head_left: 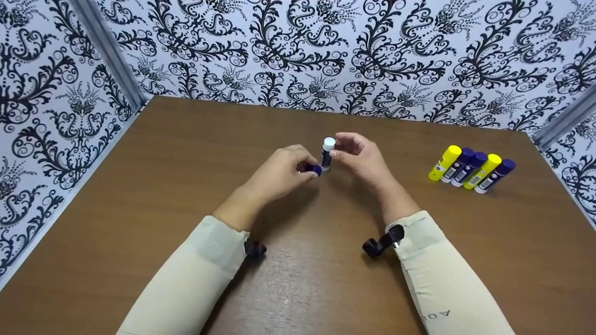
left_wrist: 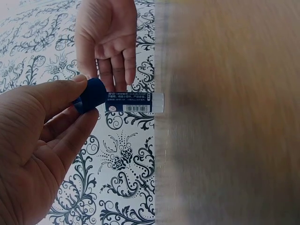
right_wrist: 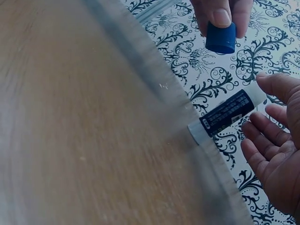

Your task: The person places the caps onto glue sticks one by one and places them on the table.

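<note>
A glue stick (head_left: 327,157) with a dark blue label and a white uncapped top stands upright on the table. My left hand (head_left: 283,171) pinches its dark blue cap (left_wrist: 93,96) between thumb and fingers, just left of the stick. In the right wrist view that cap (right_wrist: 221,38) is apart from the glue stick (right_wrist: 227,114). On the other side, my right hand (head_left: 365,160) has its fingers spread and loosely bent, with the thumb tip right at the stick's white top. Its other fingers stand off behind the stick.
To the right, several capped glue sticks (head_left: 471,170), yellow and dark blue, stand upright in a slanting row on the brown table (head_left: 288,274). Patterned walls (head_left: 307,51) close off the back and sides. Both wrists carry black camera mounts (head_left: 384,242).
</note>
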### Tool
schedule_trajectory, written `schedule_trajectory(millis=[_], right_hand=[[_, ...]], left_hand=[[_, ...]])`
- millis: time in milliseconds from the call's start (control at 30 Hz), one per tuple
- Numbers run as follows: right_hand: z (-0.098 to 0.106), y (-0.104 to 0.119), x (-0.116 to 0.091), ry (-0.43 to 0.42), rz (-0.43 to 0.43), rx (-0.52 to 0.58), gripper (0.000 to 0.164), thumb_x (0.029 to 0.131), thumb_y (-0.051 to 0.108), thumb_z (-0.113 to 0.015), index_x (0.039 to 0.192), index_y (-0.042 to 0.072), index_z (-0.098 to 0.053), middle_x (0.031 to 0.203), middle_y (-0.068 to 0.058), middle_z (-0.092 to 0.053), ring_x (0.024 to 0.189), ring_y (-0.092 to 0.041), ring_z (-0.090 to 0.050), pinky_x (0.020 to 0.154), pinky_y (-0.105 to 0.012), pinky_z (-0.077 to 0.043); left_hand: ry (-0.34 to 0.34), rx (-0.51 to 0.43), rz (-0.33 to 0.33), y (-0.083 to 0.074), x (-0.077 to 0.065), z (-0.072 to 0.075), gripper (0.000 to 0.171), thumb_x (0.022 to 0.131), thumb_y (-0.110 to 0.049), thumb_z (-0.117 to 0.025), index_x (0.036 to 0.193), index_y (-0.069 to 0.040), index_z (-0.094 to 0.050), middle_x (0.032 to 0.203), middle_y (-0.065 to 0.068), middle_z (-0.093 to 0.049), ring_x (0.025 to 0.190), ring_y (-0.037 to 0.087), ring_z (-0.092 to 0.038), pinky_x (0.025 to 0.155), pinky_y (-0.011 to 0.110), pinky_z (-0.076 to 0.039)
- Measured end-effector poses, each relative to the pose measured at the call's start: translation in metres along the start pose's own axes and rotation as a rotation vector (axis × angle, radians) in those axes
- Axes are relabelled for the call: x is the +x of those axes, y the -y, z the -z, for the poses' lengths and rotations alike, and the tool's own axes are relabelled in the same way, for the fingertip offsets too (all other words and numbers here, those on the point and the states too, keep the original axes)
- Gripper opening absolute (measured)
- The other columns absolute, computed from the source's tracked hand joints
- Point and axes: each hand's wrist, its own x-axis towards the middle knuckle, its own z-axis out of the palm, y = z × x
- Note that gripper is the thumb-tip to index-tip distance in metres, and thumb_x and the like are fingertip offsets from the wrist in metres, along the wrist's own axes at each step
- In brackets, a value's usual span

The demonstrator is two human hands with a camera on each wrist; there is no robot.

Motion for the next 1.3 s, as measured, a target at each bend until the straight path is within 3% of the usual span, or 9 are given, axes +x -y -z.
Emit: schedule_trajectory(millis=[533, 800, 1133, 1300], right_hand=[[-0.014, -0.014, -0.001, 0.032, -0.051, -0.033, 0.051, 0.093, 0.005, -0.074, 0.140, -0.002, -0.058, 0.132, -0.024, -0.066, 0.120, -0.032, -0.065, 0.095, -0.021, -0.056], [-0.014, -0.013, 0.003, 0.044, -0.055, -0.057, 0.050, 0.092, 0.006, -0.076, 0.138, -0.003, -0.060, 0.131, -0.021, -0.067, 0.119, -0.028, -0.065, 0.097, -0.023, -0.056], [-0.017, -0.012, 0.007, 0.061, -0.079, -0.105, 0.042, 0.092, 0.010, -0.077, 0.130, -0.001, -0.065, 0.128, -0.018, -0.069, 0.118, -0.026, -0.064, 0.107, -0.034, -0.051], [-0.019, -0.014, 0.008, 0.057, -0.068, -0.108, 0.038, 0.091, 0.006, -0.076, 0.128, -0.003, -0.066, 0.125, -0.019, -0.070, 0.115, -0.025, -0.064, 0.108, -0.035, -0.051]], left_hand=[[0.005, 0.040, -0.011, -0.001, -0.002, -0.001, 0.021, 0.093, -0.011, -0.078, 0.112, -0.003, -0.076, 0.110, 0.009, -0.072, 0.103, 0.021, -0.070, 0.094, 0.030, -0.060], [0.009, 0.030, 0.007, -0.003, 0.000, 0.001, 0.022, 0.093, -0.011, -0.078, 0.113, -0.003, -0.076, 0.112, 0.009, -0.071, 0.103, 0.021, -0.070, 0.094, 0.029, -0.060], [0.000, 0.033, -0.029, -0.001, 0.000, 0.000, 0.019, 0.094, -0.012, -0.077, 0.111, -0.002, -0.076, 0.110, 0.010, -0.071, 0.102, 0.022, -0.069, 0.095, 0.034, -0.060], [0.003, 0.029, -0.017, 0.000, 0.000, 0.000, 0.019, 0.094, -0.012, -0.077, 0.111, -0.003, -0.076, 0.110, 0.010, -0.071, 0.102, 0.022, -0.068, 0.096, 0.036, -0.060]])
